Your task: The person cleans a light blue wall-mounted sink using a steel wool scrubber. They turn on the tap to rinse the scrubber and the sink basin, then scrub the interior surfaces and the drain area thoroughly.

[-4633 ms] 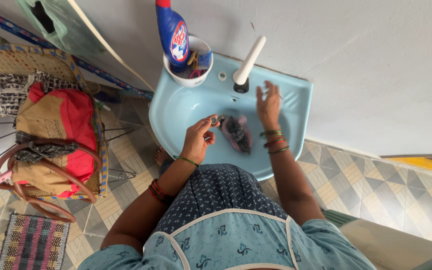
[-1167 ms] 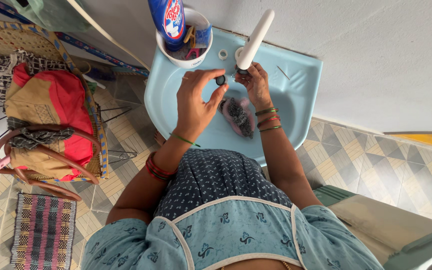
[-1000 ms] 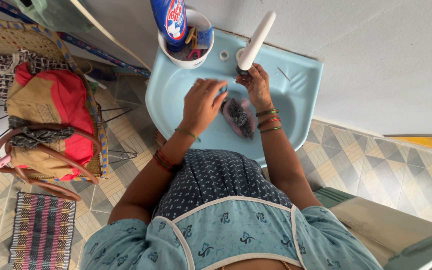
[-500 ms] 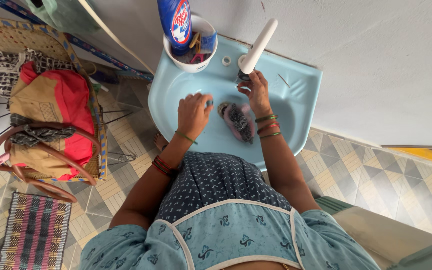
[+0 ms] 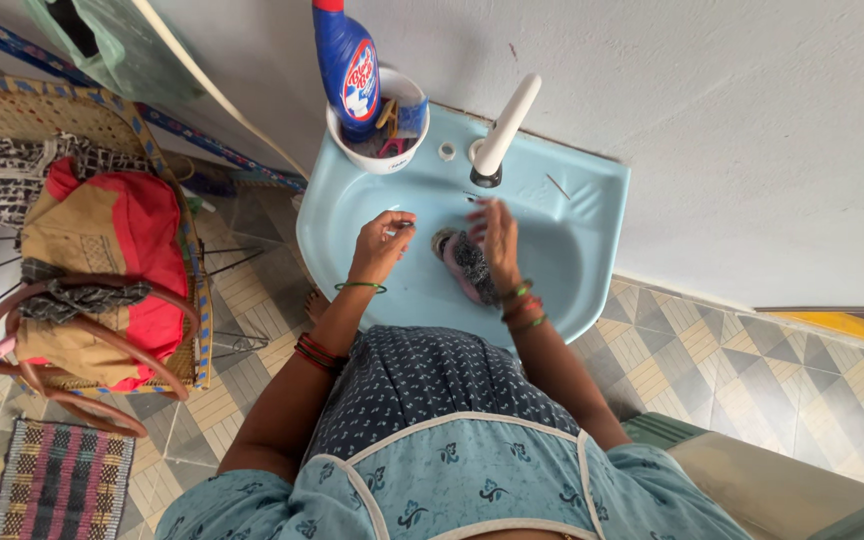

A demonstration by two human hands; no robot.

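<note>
I stand over a light blue wash basin [image 5: 592, 190] fixed to the wall. My left hand [image 5: 380, 243] hovers over the basin's left side, fingertips pinched on a small dark round piece [image 5: 405, 223]. My right hand [image 5: 493, 238] is blurred, fingers spread, just above a dark-and-pink scrubber [image 5: 467, 265] lying near the drain. The white tap [image 5: 507, 125] rises at the back of the basin, a little beyond my right hand. I cannot tell if the right hand touches the scrubber.
A white cup [image 5: 384, 160] with a blue bottle [image 5: 347, 65] and small items stands on the basin's back left corner. A small white ring [image 5: 446, 151] and a thin stick [image 5: 557, 186] lie on the ledge. A woven chair with a red-and-tan bag [image 5: 112, 250] stands left, above a striped rug [image 5: 62, 480].
My right hand has left the base of the tap and dropped over the scrubber. My left hand, raised a second ago, has lowered into the basin's left side with the small piece.
</note>
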